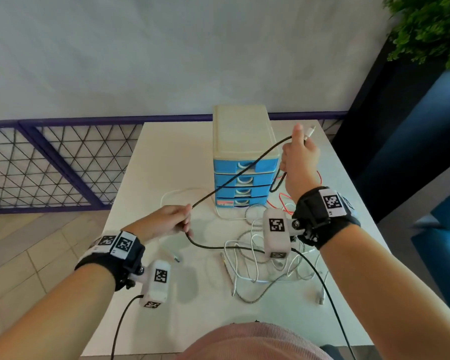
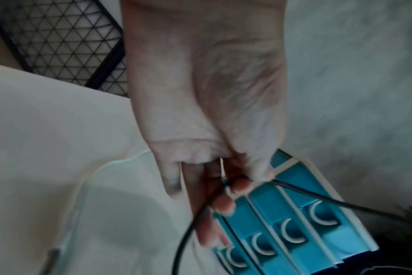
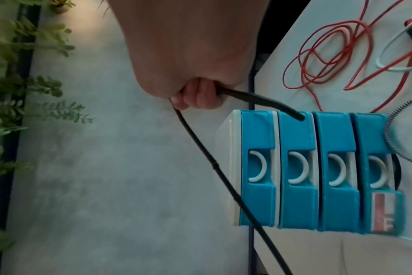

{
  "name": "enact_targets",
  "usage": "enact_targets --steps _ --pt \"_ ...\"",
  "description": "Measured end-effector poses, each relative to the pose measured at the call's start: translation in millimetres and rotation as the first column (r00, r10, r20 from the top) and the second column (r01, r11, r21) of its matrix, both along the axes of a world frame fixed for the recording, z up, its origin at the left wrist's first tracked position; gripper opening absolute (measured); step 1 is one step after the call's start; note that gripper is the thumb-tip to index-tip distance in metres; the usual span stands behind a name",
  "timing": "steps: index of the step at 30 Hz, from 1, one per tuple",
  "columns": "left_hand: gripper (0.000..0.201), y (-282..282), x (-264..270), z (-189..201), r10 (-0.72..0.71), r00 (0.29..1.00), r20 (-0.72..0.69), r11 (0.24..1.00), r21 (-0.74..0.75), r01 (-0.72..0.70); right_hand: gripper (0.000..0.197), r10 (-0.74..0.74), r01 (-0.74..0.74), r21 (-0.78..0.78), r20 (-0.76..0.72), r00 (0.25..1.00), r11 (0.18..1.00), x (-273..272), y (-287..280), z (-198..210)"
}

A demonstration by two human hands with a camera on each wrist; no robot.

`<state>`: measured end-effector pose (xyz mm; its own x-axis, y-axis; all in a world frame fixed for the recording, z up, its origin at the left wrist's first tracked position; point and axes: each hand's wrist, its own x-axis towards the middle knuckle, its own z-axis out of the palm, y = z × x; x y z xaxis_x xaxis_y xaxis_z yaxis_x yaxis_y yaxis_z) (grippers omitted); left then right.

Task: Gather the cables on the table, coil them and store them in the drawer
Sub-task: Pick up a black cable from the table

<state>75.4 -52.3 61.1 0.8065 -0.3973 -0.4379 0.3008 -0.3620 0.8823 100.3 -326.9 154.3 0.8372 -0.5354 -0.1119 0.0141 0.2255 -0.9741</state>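
A black braided cable (image 1: pixel 240 171) stretches taut between my two hands above the white table (image 1: pixel 172 157). My right hand (image 1: pixel 298 157) is raised in front of the drawer unit (image 1: pixel 243 157) and grips one end in a fist, with a short loop (image 1: pixel 277 181) hanging below and a white plug (image 1: pixel 309 131) sticking up. My left hand (image 1: pixel 176 219) pinches the cable lower left, thumb against fingers (image 2: pixel 241 183). The rest of the black cable (image 2: pixel 188 238) droops toward the table. All the blue drawers (image 3: pixel 318 171) are closed.
Several tangled white and braided cables (image 1: pixel 257 261) lie on the table near the front right. A red cable (image 3: pixel 327 55) lies to the right of the drawer unit. A mesh railing (image 1: pixel 50 165) runs along the left, and a plant (image 1: pixel 426 29) stands at the far right.
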Motion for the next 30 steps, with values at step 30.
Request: enact_targets --steps 30 --pt "0.024 -59 -13 38 0.120 0.967 0.225 0.992 -0.064 -0.108 0.023 0.736 -0.777 -0.191 -0.250 0.629 0.599 -27 55 -37"
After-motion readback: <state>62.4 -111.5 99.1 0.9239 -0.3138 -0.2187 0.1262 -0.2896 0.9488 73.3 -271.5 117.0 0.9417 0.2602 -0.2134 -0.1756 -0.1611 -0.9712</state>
